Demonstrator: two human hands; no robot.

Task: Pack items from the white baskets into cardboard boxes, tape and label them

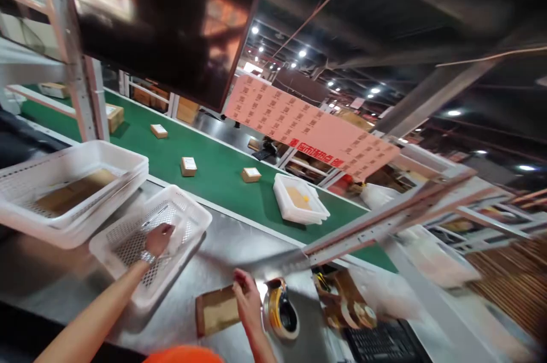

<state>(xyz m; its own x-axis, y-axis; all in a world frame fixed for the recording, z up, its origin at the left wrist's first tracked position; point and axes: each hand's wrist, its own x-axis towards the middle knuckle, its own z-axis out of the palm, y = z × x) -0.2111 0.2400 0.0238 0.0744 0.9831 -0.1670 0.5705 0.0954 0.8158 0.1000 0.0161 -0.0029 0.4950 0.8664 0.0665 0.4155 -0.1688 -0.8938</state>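
My left hand (158, 239), with a metal watch band at its wrist, reaches into a white perforated plastic basket (145, 294). Its fingers are closed beside a pale, translucent item (176, 237) that looks like plastic wrap; blur hides what they grip. A thin pen-like object (154, 215) lies in the same basket. My right hand (248, 297) is loosely open, thumb apart from the bent fingers, and nothing shows in it. It is over the right end of a flat brown cardboard box (217, 310). Just to its right stand rolls of tape (282, 311) on the metal table.
Stacked white baskets (128, 159) with flat cardboard inside stand at left. Behind the table runs a green conveyor belt (222, 168) carrying small boxes (251, 175) and white trays (299, 198). A slanting metal post (384, 212), a keyboard (380, 343) and a monitor (166, 21) flank the space.
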